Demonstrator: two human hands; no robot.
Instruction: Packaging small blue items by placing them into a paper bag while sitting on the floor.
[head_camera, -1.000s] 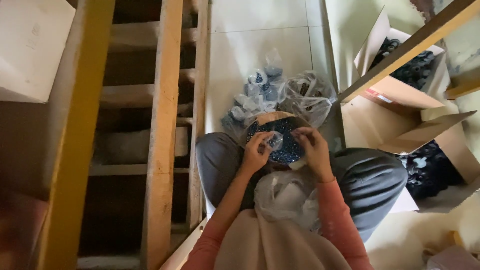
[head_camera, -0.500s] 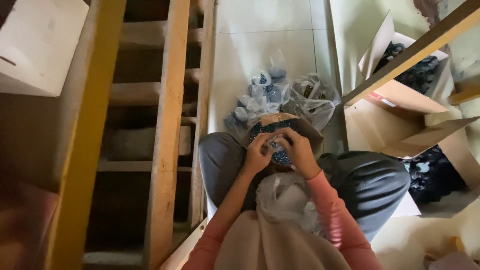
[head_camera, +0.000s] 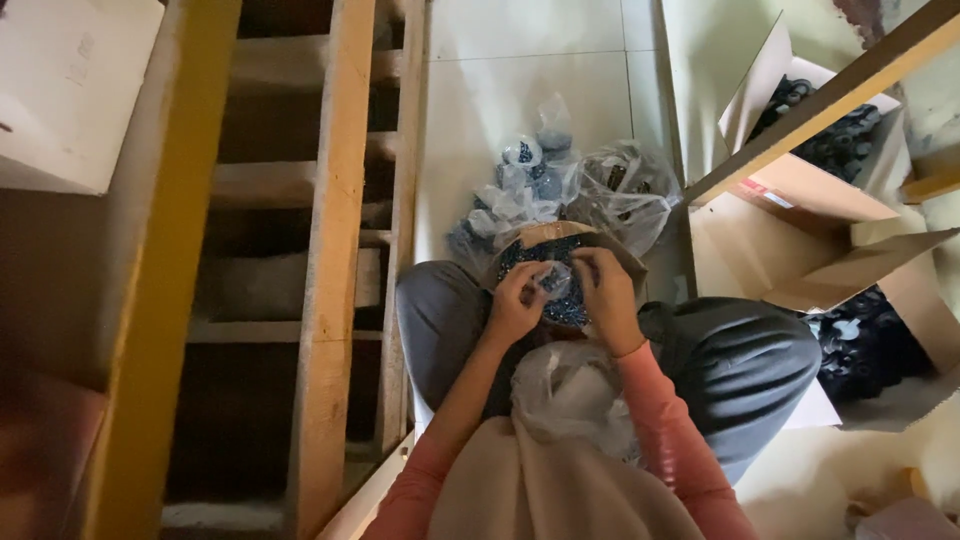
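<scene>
You sit on the pale tiled floor with your knees apart, and both your hands meet in front of you, over a shallow round tray full of small dark blue pieces. The tray rests between your knees, with its far rim toward the floor.

Your left hand is curled, the fingers bent inward, and the fingertips pinch a small clear plastic bag from the left side. Your right hand is also curled and closes on the same bag from the right side, thumb toward the left hand. So the bag lies exactly between the two hands, touching both, and it hangs just over the dark pieces in the tray. What is inside the bag is too small to tell.

Just behind the tray, a heap of filled clear bags lies on the floor, and a bigger crumpled clear bag is beside it on the right. In your lap, near your body, another bunch of clear plastic rests between your forearms.

At your left stands a wooden ladder with yellow rails. At your right are open cardboard boxes with dark parts inside, well apart from your hands.
</scene>
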